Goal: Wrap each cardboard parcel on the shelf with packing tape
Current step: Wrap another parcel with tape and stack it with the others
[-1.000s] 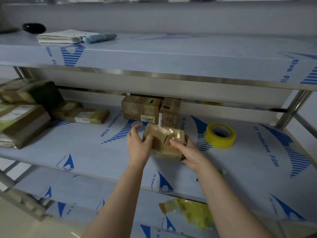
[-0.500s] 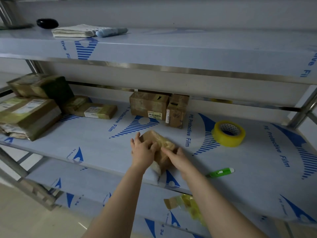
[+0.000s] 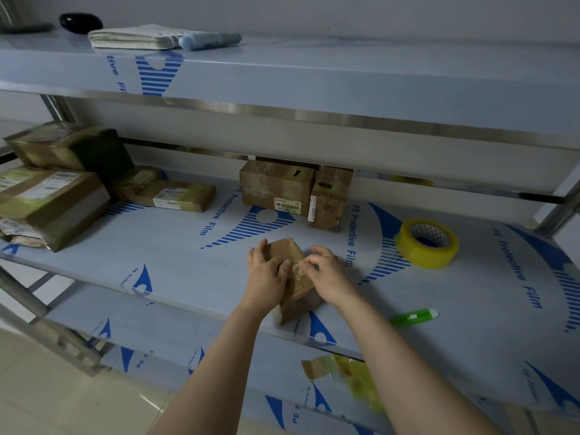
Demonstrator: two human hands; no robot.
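**A:** Which step is in hand here?

**B:** Taping one small parcel (image 3: pixel 295 290), by my reading. It sits at the centre of the frame on the middle shelf (image 3: pixel 188 265), close to the front edge, with one corner turned away.

**A:** And the hands?

**B:** The left hand (image 3: pixel 266 277) has its grip curled over the parcel's left side, holding it down. The right hand (image 3: pixel 326 273) has thumb and forefinger pinched on what looks like a strip of tape (image 3: pixel 296 273) on the top face, with the other fingers lifted.

**A:** Is it smoothing the tape or peeling it?

**B:** I cannot tell.

**A:** Where are the tools?

**B:** The yellow tape roll (image 3: pixel 426 243) lies right of centre, well apart from both hands. A green cutter (image 3: pixel 414 317) lies at the lower right, near the shelf's front edge.

**A:** So what does the next move call for?

**B:** Probably pressing that end flat while the left hand keeps the parcel from sliding. After that, either a reach right for the roll, or a new box from the back parcels (image 3: pixel 276 186) or the left stack (image 3: pixel 50 199).
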